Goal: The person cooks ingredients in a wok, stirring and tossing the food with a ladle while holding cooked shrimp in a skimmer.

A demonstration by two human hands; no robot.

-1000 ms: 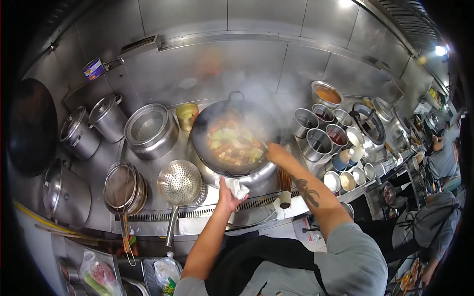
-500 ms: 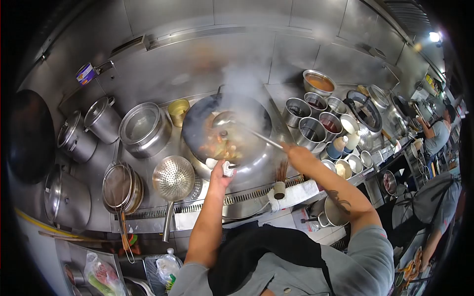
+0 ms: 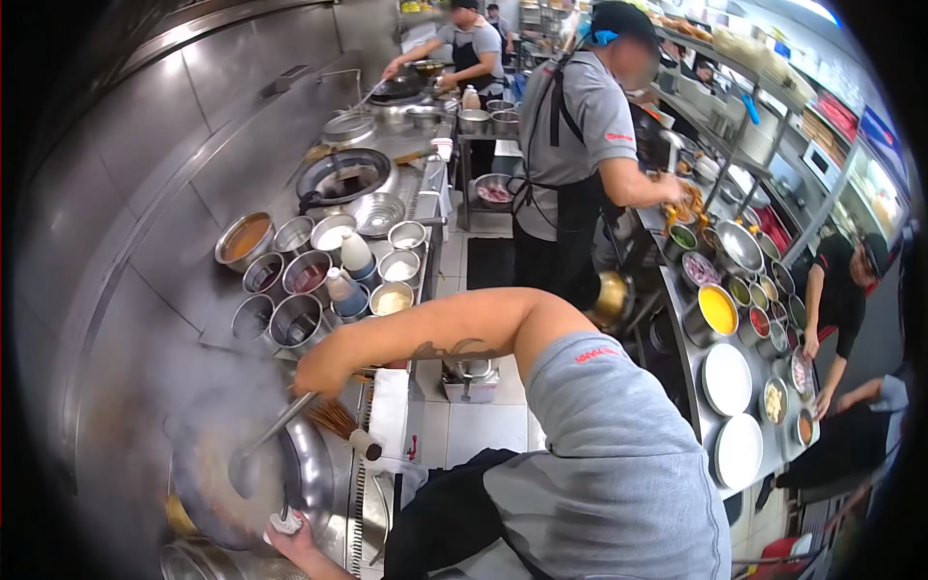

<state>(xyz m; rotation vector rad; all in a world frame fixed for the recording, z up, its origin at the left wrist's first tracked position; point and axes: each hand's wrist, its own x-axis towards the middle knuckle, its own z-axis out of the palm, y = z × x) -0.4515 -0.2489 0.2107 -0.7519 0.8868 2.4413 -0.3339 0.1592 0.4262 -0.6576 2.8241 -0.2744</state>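
Note:
At the lower left, my left hand (image 3: pixel 298 541) is closed around the near handle of a wok (image 3: pixel 280 476), with a folded white cloth (image 3: pixel 283 524) between palm and metal. My right hand (image 3: pixel 321 365) grips the long handle of a ladle (image 3: pixel 278 425). The ladle's bowl is down inside the wok, among food blurred by thick steam. A bamboo wok brush (image 3: pixel 333 418) lies beside the stove just below my right hand.
Steel pots of sauce (image 3: pixel 307 274), squeeze bottles (image 3: pixel 346 292) and seasoning tubs (image 3: pixel 391 300) stand beyond my right forearm. A co-worker (image 3: pixel 570 145) stands at the counter opposite, which holds white plates (image 3: pixel 727 379) and a pot of yellow liquid (image 3: pixel 717 311). Other people work farther off.
My view has swung right, bringing the aisle, co-workers and opposite counter into sight; the wok now sits lower left. Both hands keep their holds, and the ladle remains in the wok.

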